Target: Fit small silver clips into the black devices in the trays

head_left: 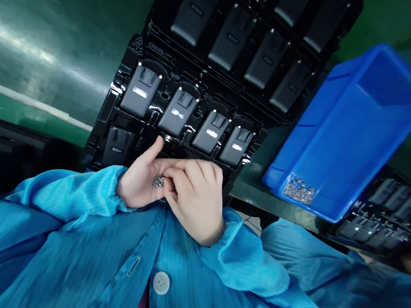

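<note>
My left hand is palm up and cupped, thumb raised, holding a small heap of shiny metal pieces, perhaps screws or clips. Over that palm bends my right hand, its thumb and fingers closed together beside the heap. Whatever lies between those fingertips is hidden. Just beyond both hands is a black moulded tray with a row of dark rectangular devices in its pockets. Each bears a small pale label. Another device sits in the tray's near row, left of my hands.
A second black tray of similar devices lies farther back. On the right stands a tilted blue bin with loose metal pieces in one corner. More devices lie beyond it. A person's blue sleeve is at lower right.
</note>
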Demonstrator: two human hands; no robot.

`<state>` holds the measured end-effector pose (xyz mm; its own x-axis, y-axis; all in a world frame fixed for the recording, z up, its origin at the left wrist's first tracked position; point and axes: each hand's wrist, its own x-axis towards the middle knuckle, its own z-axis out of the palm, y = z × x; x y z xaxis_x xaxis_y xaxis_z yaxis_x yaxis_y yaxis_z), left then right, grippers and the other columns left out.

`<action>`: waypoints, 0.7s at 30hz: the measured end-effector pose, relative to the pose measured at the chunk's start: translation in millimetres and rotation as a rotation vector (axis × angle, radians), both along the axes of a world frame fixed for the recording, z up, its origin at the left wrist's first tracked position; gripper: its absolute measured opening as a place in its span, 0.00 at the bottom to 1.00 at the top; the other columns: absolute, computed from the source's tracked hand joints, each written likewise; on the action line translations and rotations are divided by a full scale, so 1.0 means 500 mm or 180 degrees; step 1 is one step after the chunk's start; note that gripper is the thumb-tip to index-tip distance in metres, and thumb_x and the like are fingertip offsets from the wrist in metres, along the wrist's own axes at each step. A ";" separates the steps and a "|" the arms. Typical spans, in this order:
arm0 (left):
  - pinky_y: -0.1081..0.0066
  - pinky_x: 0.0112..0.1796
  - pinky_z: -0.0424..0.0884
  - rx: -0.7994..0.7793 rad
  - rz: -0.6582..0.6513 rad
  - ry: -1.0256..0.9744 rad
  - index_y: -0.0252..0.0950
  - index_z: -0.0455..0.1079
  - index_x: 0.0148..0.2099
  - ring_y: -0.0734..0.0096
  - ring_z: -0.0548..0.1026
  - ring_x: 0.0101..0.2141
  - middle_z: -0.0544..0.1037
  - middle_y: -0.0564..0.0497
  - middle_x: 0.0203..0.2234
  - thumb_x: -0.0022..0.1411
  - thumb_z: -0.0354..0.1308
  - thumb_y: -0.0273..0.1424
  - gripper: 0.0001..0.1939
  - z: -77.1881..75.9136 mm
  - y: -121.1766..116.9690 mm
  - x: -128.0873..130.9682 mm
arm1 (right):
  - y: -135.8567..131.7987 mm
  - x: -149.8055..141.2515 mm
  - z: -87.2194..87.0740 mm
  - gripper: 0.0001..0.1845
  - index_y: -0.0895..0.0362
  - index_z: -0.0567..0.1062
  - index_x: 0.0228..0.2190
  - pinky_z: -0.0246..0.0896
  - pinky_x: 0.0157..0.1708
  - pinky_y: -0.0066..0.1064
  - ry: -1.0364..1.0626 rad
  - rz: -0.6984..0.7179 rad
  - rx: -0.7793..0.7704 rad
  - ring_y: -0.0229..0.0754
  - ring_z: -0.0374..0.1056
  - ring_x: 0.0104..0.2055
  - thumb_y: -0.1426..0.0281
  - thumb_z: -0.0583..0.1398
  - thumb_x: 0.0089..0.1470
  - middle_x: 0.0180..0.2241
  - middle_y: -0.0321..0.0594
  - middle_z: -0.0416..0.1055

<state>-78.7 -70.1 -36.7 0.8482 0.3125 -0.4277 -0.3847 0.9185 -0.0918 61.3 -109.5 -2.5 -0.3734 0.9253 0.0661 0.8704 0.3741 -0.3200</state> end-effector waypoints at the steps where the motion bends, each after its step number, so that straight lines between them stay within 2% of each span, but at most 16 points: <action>1: 0.70 0.32 0.66 0.0005 -0.0002 -0.0011 0.24 0.65 0.62 0.66 0.75 0.27 0.78 0.44 0.25 0.69 0.26 0.55 0.45 -0.001 -0.001 0.000 | 0.001 -0.001 0.000 0.07 0.58 0.75 0.31 0.54 0.46 0.41 -0.0031 0.0014 -0.0028 0.45 0.61 0.41 0.71 0.58 0.60 0.35 0.41 0.72; 8: 0.71 0.32 0.66 -0.0087 0.0052 0.0018 0.25 0.66 0.61 0.68 0.75 0.27 0.78 0.45 0.25 0.70 0.27 0.53 0.43 -0.008 -0.006 0.001 | 0.007 -0.007 0.007 0.07 0.57 0.74 0.30 0.53 0.51 0.41 -0.0305 0.0132 -0.0169 0.45 0.61 0.41 0.72 0.58 0.60 0.35 0.40 0.72; 15: 0.70 0.32 0.67 0.0045 -0.0104 0.0347 0.28 0.67 0.61 0.65 0.77 0.33 0.80 0.41 0.35 0.70 0.27 0.53 0.41 0.002 -0.005 0.000 | 0.009 -0.020 0.018 0.05 0.57 0.75 0.30 0.52 0.54 0.44 -0.0596 0.0124 -0.0200 0.46 0.60 0.40 0.73 0.59 0.57 0.33 0.41 0.71; 21: 0.71 0.29 0.67 0.0005 -0.0038 0.0085 0.27 0.68 0.59 0.67 0.76 0.28 0.79 0.42 0.31 0.70 0.25 0.53 0.43 0.001 0.000 -0.005 | 0.010 -0.026 0.012 0.05 0.56 0.74 0.30 0.53 0.53 0.44 -0.0463 0.0036 -0.0202 0.45 0.61 0.39 0.74 0.58 0.56 0.32 0.39 0.70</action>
<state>-81.2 -70.3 -36.1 0.8401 0.3033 -0.4498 -0.3761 0.9231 -0.0801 48.5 -104.5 3.7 -0.3853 0.9216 -0.0477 0.9051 0.3673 -0.2142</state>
